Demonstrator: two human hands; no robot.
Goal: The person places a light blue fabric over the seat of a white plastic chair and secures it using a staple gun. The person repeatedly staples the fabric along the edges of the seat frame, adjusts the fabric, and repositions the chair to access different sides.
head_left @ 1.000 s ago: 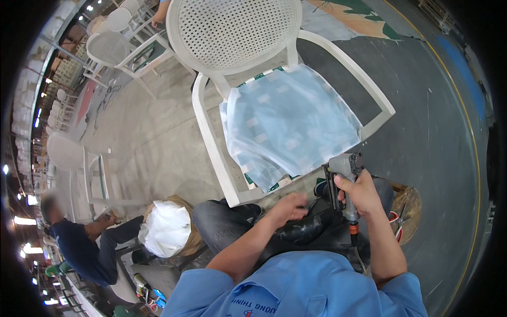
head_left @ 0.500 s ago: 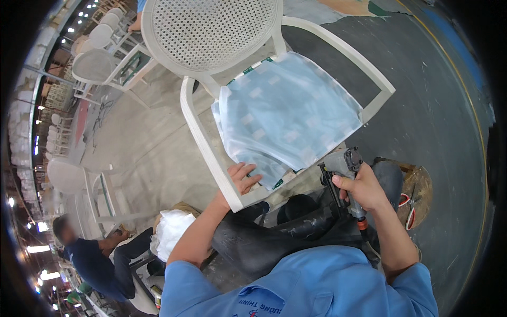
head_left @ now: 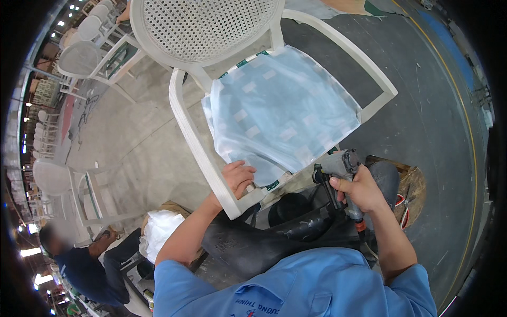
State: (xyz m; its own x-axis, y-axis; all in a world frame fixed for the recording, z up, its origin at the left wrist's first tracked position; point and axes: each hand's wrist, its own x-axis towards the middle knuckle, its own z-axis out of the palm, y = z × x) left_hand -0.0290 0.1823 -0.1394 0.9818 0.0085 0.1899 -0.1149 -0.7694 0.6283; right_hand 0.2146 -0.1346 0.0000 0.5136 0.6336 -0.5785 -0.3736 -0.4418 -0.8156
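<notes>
Chair back [head_left: 206, 29] cropped above; right hand [head_left: 364, 189] clenched around nail gun [head_left: 340, 164], left hand [head_left: 237, 178] at pale-blue sheet [head_left: 288, 113], its grip unclear.

A furniture workshop, by its rows of pale chairs [head_left: 88, 27], pneumatic gun [head_left: 340, 165] and concrete floor [head_left: 134, 124].

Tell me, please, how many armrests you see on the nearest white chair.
2: the left armrest, beside the left hand, and the right armrest, on the opposite side. Neither is hidden.

Chair [head_left: 193, 132] looks wooden, matt paint. Seat sheet [head_left: 274, 105]: thin, sheer, slightly glossy. Tool [head_left: 342, 165], right: dull metal. Block [head_left: 416, 187], near right: rough wood.
</notes>
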